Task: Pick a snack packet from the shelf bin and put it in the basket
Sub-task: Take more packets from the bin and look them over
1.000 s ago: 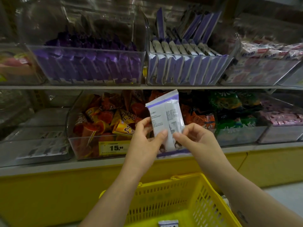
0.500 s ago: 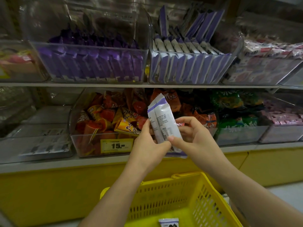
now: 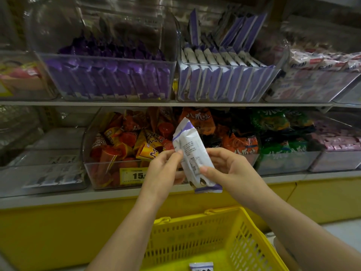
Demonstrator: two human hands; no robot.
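A white and purple snack packet [image 3: 192,151] is held upright in front of the lower shelf, its printed back towards me and its top tilted left. My left hand [image 3: 165,169] pinches its left edge. My right hand [image 3: 228,169] grips its lower right side with the thumb across the front. Below my arms stands a yellow plastic basket [image 3: 197,235] with another packet of the same kind [image 3: 201,266] lying at its bottom. The clear bin of matching packets [image 3: 224,83] sits on the upper shelf.
A clear bin of dark purple packets [image 3: 109,79] stands upper left. On the lower shelf are a bin of orange and red snacks [image 3: 125,149] with a yellow price tag [image 3: 134,176], green packets [image 3: 281,133] and pink packets [image 3: 338,141]. A yellow shelf base [image 3: 48,231] runs below.
Both hands have turned the packet, so its top now leans left and it sits a little lower. The view has shifted slightly.
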